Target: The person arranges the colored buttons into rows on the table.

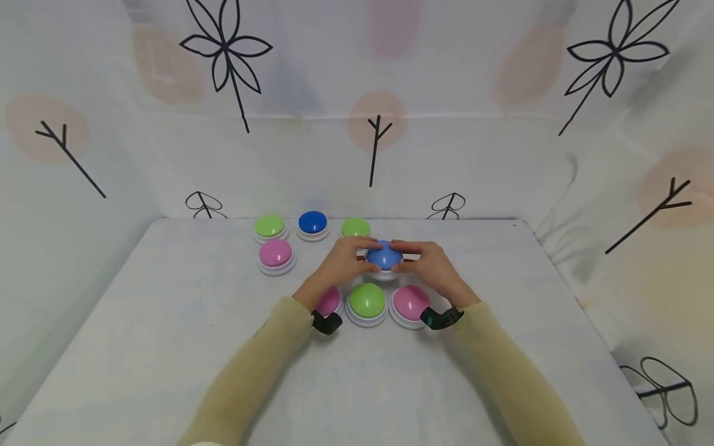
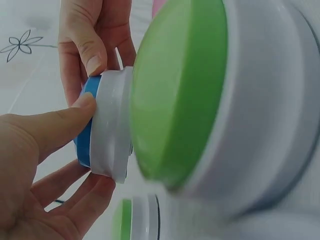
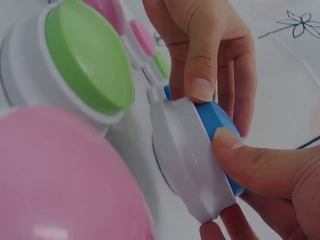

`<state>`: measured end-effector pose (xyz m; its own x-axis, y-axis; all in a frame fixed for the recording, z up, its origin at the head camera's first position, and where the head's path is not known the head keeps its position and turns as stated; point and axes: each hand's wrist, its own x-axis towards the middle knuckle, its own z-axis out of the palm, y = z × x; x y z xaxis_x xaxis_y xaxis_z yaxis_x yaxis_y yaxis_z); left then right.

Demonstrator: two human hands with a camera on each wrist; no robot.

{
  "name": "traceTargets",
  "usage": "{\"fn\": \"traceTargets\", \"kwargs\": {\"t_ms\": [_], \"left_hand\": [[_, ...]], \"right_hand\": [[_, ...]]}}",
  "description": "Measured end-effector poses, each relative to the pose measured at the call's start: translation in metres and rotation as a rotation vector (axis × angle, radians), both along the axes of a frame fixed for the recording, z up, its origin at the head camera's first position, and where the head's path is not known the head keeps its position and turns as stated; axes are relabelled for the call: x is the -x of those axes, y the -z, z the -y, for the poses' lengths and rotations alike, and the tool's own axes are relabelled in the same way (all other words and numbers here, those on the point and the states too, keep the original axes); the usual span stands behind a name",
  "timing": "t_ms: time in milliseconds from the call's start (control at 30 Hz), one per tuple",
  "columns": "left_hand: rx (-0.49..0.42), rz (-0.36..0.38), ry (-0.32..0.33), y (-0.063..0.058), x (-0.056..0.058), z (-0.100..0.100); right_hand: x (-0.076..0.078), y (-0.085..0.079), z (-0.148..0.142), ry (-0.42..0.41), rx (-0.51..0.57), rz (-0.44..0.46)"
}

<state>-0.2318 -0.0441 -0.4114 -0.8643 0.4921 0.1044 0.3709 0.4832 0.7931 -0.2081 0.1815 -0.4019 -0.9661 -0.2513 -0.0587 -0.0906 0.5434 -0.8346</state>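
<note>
Both hands hold one blue-topped push button (image 1: 383, 255) with a white base between them. My left hand (image 1: 354, 259) grips its left side, the thumb on the near edge and the fingers around the far side. Opposite it, my right hand (image 1: 432, 265) grips the right side in the same way. In the right wrist view the white base (image 3: 187, 155) appears raised a little off the table. Just nearer than the hands stand a green button (image 1: 367, 301) and a pink button (image 1: 411, 303). Another pink button (image 1: 329, 301) is partly hidden by the left wrist.
Behind the hands a green button (image 1: 355, 227) is partly covered. Farther left stand a blue button (image 1: 312, 223), a green button (image 1: 270, 227) and a pink button (image 1: 276, 254). The white table (image 1: 167, 347) meets a patterned cloth backdrop (image 1: 312, 155) at its far edge.
</note>
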Motion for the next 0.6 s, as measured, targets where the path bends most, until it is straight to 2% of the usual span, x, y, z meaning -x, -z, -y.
{"fn": "traceTargets", "kwargs": {"t_ms": [300,600], "left_hand": [[0.068,-0.028,0.002,0.005,-0.004,-0.034],[0.091,-0.018,0.008,0.006,-0.005,-0.073]], "right_hand": [[-0.006,0.008,-0.032,0.016,0.008,0.012],[-0.014,0.014,-0.067,0.084,0.000,0.018]]}}
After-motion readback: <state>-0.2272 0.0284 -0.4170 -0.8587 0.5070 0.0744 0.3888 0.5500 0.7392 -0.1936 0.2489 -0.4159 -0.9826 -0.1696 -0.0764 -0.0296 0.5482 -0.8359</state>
